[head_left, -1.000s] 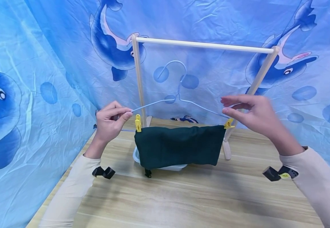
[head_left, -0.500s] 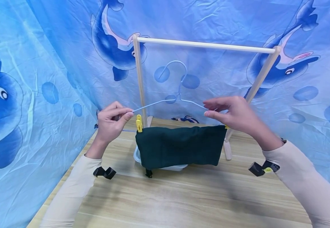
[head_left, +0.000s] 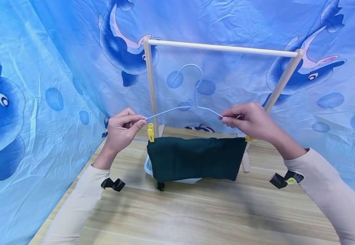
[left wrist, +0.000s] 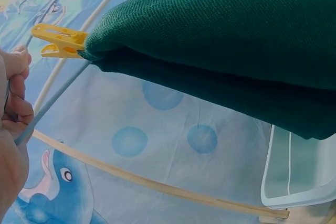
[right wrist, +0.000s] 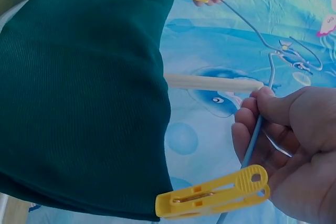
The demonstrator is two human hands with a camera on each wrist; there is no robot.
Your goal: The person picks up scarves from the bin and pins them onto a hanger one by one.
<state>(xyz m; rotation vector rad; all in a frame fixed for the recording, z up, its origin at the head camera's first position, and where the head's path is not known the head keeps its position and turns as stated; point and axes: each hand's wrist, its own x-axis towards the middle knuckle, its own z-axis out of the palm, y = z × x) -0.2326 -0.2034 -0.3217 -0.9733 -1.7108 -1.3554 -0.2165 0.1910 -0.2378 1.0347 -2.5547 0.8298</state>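
A light blue wire hanger (head_left: 168,111) is held up between both hands, its hook uppermost. My left hand (head_left: 123,129) pinches its left shoulder with thumb and fingers. On the opposite shoulder, my right hand (head_left: 247,119) pinches the wire, fingers curled round it in the right wrist view. A dark green folded cloth (head_left: 196,158) hangs over the hanger's lower bar. One yellow clothespin (head_left: 151,132) clips its left end; another yellow clothespin (right wrist: 212,192) clips the right end and is partly hidden behind my right hand in the head view.
Behind the hanger stands a wooden rack with a white crossbar (head_left: 223,47). A clear plastic tub (left wrist: 302,195) sits on the wood-grain table (head_left: 177,211), mostly covered by the cloth in the head view. A small black item (head_left: 160,186) lies near it. Blue dolphin-print curtains (head_left: 67,41) enclose the space.
My right hand has moved left along the hanger's right shoulder, away from the right clothespin, and its fingers have closed on the wire. The left hand keeps its pinch; hanger and cloth shift slightly right.
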